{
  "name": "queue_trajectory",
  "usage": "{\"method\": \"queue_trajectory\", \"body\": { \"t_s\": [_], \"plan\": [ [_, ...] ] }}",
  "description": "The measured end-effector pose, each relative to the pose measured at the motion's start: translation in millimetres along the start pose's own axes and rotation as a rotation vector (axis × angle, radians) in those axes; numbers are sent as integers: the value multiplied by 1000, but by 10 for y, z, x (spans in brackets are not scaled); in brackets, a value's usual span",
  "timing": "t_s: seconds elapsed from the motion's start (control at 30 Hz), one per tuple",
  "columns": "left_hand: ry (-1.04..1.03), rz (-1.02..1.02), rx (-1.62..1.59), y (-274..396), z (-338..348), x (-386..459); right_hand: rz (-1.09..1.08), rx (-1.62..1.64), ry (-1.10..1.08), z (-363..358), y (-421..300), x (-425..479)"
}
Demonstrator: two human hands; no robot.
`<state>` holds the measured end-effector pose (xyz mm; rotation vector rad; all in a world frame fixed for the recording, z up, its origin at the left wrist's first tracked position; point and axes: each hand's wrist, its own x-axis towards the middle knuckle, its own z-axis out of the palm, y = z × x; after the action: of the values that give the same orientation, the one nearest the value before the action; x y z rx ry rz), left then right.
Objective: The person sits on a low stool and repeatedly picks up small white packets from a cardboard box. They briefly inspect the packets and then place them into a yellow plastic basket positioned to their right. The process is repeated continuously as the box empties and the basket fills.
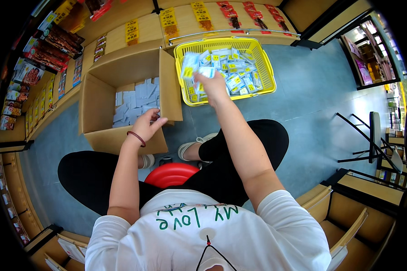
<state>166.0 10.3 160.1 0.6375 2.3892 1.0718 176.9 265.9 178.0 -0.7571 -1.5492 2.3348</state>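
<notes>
A yellow plastic shopping basket (269, 73) on the floor holds many small flat white tags with blue and yellow printing. Over its left part, my right hand (212, 84) grips a tag; another blurred tag (190, 66) is just beyond the fingers, and whether they hold it cannot be told. Left of the basket stands a cardboard box (122, 64), flaps open, with a pile of plain white cards (135, 101) inside. My left hand (148, 126) is at the box's near right edge, fingers curled and thumb apart, partly over the cards. Nothing is seen in it.
Wooden shelves with packaged snacks (169, 20) run along the far side and left. A metal rail (230, 31) borders the far shelf. Between my feet is a red round seat (171, 174). A folding chair (374, 137) stands at right, and wooden shelf compartments (346, 220) at lower right.
</notes>
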Motion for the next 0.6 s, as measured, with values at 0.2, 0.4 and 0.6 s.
{"method": "queue_trajectory", "body": {
  "t_s": [0.2,0.4,0.6],
  "plan": [
    [14,16,562,177,130,-5,-60,450,342,-378,39,343],
    [118,98,626,60,212,-14,187,441,77,-104,68,149],
    [91,108,576,39,185,-17,237,440,-36,63,163,34]
  ]
}}
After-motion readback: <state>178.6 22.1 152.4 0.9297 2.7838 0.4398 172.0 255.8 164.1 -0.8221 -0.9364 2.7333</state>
